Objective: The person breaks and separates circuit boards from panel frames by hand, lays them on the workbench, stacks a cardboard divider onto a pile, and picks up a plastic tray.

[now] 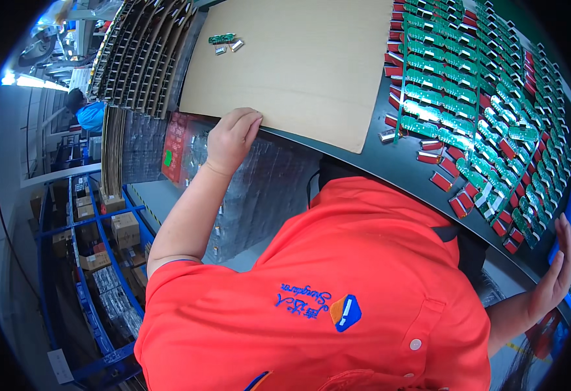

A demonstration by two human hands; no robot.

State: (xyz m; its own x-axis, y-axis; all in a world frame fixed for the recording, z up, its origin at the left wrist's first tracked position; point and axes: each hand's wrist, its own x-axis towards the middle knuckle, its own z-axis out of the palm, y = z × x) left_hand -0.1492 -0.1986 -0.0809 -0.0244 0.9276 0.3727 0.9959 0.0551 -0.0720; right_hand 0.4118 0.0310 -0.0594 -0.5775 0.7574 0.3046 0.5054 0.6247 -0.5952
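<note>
A flat tan cardboard sheet (298,58) lies over the dark table. My left hand (234,135) is at its near edge, fingers curled and closed on the sheet's border. On the sheet's far left part sit a small green circuit board (221,39) and two loose metal-cased parts (236,45). My right hand (562,267) is by the table's right end, its fingers stretched out with nothing visible in them. Closest to it are rows of green circuit boards (442,98) with red-wrapped parts (442,181) among and beside them.
Left of the sheet rises a stack of cardboard dividers (143,58) with slotted edges. Plastic-wrapped stacks (253,189) stand under the table's near side. Blue shelving (90,221) holds boxes (126,230) at the left. Another person (88,114) in blue is farther back.
</note>
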